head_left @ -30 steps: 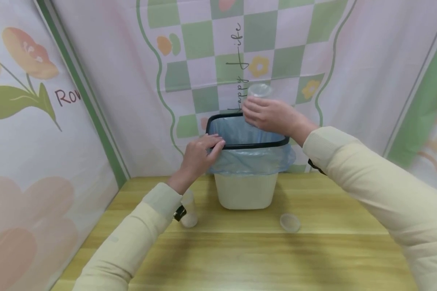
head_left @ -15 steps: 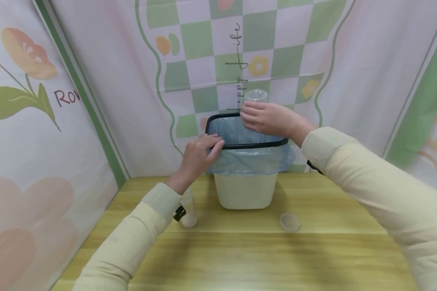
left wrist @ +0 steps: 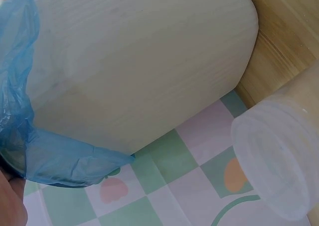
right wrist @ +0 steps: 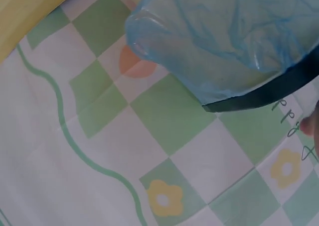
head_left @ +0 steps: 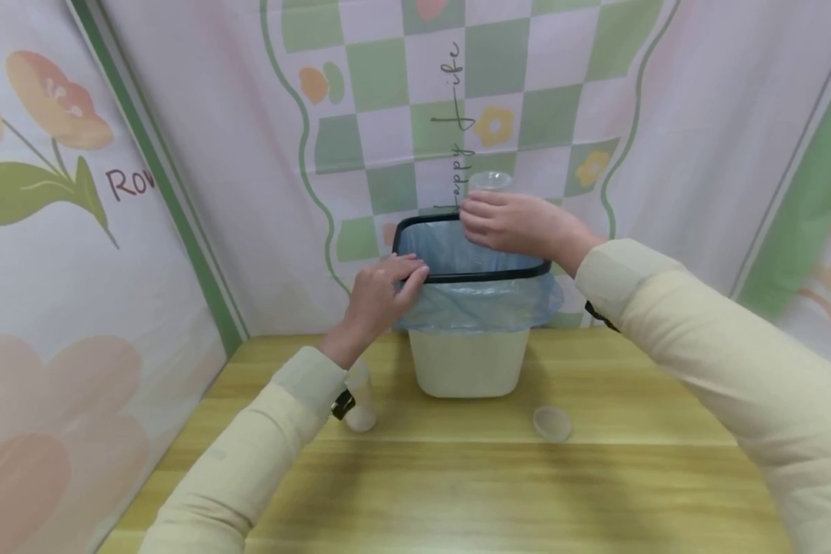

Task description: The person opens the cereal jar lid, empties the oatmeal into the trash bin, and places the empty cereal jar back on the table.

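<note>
A cream trash can (head_left: 467, 365) stands on the wooden table, lined with a blue plastic bag (head_left: 481, 306) under a black rim ring (head_left: 488, 276). My left hand (head_left: 377, 298) holds the rim at its front left corner. Above the can's right side, my right hand (head_left: 515, 221) grips a clear plastic jar (head_left: 490, 181). One round end of that jar points up; the fingers hide its lower part. Below my left wrist, partly covered by the sleeve, is a second translucent jar (head_left: 361, 400), whose round end (left wrist: 271, 159) appears in the left wrist view.
A round translucent lid (head_left: 552, 423) lies flat on the table (head_left: 471, 492), right of the can. Close behind the can hangs a printed curtain (head_left: 436, 115), and another curtain (head_left: 125, 308) borders the table's left side.
The jar in my right hand drops slightly and shifts a little left, then stays nearly still over the can. My left hand keeps its place on the rim.
</note>
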A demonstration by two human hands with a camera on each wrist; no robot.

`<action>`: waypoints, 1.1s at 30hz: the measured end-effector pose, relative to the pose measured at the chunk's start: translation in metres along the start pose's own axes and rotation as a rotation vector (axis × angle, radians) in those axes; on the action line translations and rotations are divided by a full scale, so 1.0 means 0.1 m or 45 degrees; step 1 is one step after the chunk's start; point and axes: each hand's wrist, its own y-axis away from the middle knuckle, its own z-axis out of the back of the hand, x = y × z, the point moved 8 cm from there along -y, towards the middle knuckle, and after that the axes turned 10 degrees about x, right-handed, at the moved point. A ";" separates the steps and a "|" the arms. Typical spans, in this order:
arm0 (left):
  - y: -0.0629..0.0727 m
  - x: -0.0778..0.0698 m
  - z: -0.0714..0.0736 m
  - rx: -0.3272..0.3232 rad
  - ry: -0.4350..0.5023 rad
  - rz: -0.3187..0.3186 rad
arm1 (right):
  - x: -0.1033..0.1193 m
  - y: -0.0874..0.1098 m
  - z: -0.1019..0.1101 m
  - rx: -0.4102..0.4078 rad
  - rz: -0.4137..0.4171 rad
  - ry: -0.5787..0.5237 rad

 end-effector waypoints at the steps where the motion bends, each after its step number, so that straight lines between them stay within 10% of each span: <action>1: 0.00 0.00 0.00 -0.002 0.002 0.002 | 0.01 -0.01 0.00 -0.010 0.019 0.004; 33: -0.01 0.00 0.01 0.006 0.009 0.011 | -0.06 0.04 0.02 -0.027 -0.097 -0.074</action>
